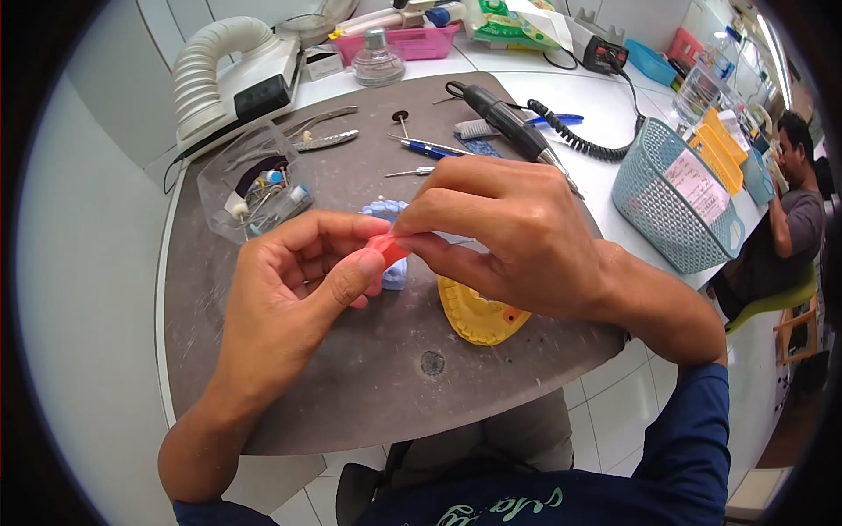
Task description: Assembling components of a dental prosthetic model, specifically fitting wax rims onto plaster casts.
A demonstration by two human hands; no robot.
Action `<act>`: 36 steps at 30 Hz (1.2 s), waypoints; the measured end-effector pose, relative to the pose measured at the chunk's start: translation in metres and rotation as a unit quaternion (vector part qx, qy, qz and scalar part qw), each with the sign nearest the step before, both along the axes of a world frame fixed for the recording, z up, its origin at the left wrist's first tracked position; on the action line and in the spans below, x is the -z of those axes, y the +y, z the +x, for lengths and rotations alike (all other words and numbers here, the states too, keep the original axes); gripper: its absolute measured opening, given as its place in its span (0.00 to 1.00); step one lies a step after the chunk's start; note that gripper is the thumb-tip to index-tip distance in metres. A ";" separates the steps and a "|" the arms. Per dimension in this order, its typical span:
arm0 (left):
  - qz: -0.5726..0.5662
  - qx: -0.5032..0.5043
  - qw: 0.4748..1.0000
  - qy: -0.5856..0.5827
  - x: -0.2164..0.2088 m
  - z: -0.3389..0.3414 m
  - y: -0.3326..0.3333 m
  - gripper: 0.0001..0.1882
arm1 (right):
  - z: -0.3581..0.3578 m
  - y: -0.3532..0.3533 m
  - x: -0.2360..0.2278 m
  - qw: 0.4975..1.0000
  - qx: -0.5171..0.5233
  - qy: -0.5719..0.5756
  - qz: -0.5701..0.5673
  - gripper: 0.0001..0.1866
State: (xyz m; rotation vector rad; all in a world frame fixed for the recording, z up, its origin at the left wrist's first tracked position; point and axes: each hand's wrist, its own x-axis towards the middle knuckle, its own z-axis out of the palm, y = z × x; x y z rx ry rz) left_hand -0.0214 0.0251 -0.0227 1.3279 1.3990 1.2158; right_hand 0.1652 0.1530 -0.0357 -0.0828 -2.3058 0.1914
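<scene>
A small glossy pink piece (387, 246), perhaps a denture base, is held up over the middle of the table. My left hand (294, 285) pinches its left side between thumb and fingers. From the right, my right hand (517, 232) closes thumb and forefinger on its upper right edge. A thin metallic sliver shows by the right thumb; I cannot tell whether that hand holds it. Behind the pink piece lies a blue dental model (394, 279), partly hidden by the hands. Below my right hand sits a yellow dental model (478, 316), its far part covered.
A clear box of small tools (254, 188) stands left. Pliers (329, 140), a blue pen (430, 149) and a black handpiece (509, 123) lie farther back. A suction hose (206, 66) is far left, a glass bottle (378, 61) behind, a blue-green basket (671, 197) right. Another person (789, 193) sits far right.
</scene>
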 end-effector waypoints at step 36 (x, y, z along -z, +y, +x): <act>-0.035 -0.020 0.952 -0.304 0.005 -0.007 -0.004 0.29 | 0.048 0.003 -0.025 0.953 0.016 -0.294 -0.064 0.37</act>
